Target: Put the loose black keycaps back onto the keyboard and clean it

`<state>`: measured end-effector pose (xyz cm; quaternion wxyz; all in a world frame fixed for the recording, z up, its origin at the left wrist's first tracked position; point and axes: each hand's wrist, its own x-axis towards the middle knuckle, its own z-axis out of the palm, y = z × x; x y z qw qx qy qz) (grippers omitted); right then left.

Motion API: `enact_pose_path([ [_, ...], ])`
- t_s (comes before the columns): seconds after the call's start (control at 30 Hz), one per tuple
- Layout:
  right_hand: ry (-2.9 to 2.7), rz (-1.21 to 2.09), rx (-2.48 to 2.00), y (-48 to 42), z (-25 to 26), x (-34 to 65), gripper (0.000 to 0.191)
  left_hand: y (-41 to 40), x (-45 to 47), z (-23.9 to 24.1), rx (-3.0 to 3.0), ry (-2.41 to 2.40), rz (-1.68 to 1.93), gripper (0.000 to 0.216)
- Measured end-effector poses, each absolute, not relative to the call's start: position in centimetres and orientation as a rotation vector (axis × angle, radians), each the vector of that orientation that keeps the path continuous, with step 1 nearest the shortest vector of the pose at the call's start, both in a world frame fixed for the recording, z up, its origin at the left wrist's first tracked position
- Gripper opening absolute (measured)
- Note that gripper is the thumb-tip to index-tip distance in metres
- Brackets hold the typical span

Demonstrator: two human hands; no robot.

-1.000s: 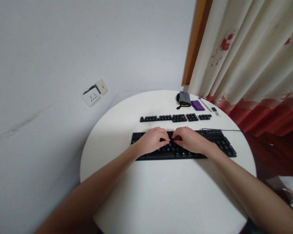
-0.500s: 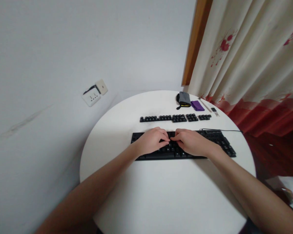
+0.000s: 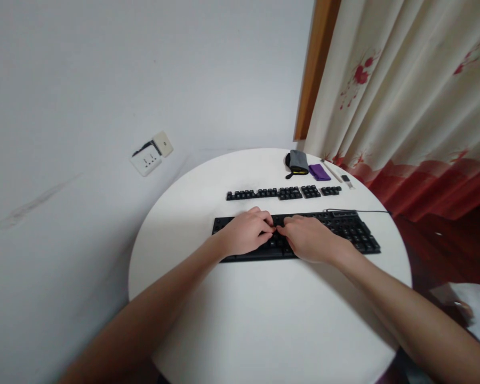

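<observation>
A black keyboard (image 3: 354, 233) lies across the middle of a round white table (image 3: 264, 320). Both my hands rest on its centre keys, fingertips meeting. My left hand (image 3: 245, 234) is curled, thumb and fingers pinched toward the right. My right hand (image 3: 309, 240) is curled too, its fingertips pressed against the left hand's over the keys. What the fingers pinch is hidden. Behind the keyboard a row of loose black keycaps (image 3: 282, 193) is laid out in groups.
At the table's far edge lie a grey pouch (image 3: 298, 162), a purple cloth (image 3: 319, 172), a thin stick (image 3: 331, 171) and a small dark tool (image 3: 346, 181). The keyboard cable (image 3: 370, 212) runs off right. A wall socket (image 3: 149, 158) sits left; a curtain (image 3: 404, 106) hangs right.
Both hands stay on the keyboard's centre keys. The right fingertips have closed in against the left hand's. The whole view has shifted a little to the left.
</observation>
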<state>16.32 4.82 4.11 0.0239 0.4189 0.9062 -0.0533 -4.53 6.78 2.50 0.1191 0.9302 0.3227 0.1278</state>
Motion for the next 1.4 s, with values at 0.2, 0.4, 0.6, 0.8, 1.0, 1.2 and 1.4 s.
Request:
enact_pose_path([
  [0.2,2.831,-0.211,1.301,5.2,4.1,16.4,0.033,6.9,-4.8,2.6,2.712,0.991,0.347,0.019],
  [0.4,3.03,-0.399,1.543,7.6,3.3,17.2,0.031,7.3,-4.5,1.8,2.711,1.05,0.595,0.025],
  [0.6,3.205,-0.546,2.06,10.3,1.4,18.5,0.031,7.5,-4.1,1.2,2.672,1.069,0.7,0.038],
  [0.8,3.225,-0.471,2.204,11.1,0.6,18.7,0.029,6.6,-3.3,1.0,2.769,1.027,0.542,0.038],
  [1.0,3.174,-0.1,1.99,11.4,-0.5,18.4,0.034,6.6,-3.2,0.9,2.829,1.042,0.464,0.036],
  [1.2,2.888,-0.015,1.981,11.1,-1.4,16.9,0.044,6.5,-2.8,1.0,2.839,1.094,0.52,0.032],
  [1.4,2.774,0.104,1.993,11.4,-0.8,15.7,0.05,6.7,-3.0,1.2,2.815,1.169,0.591,0.029],
])
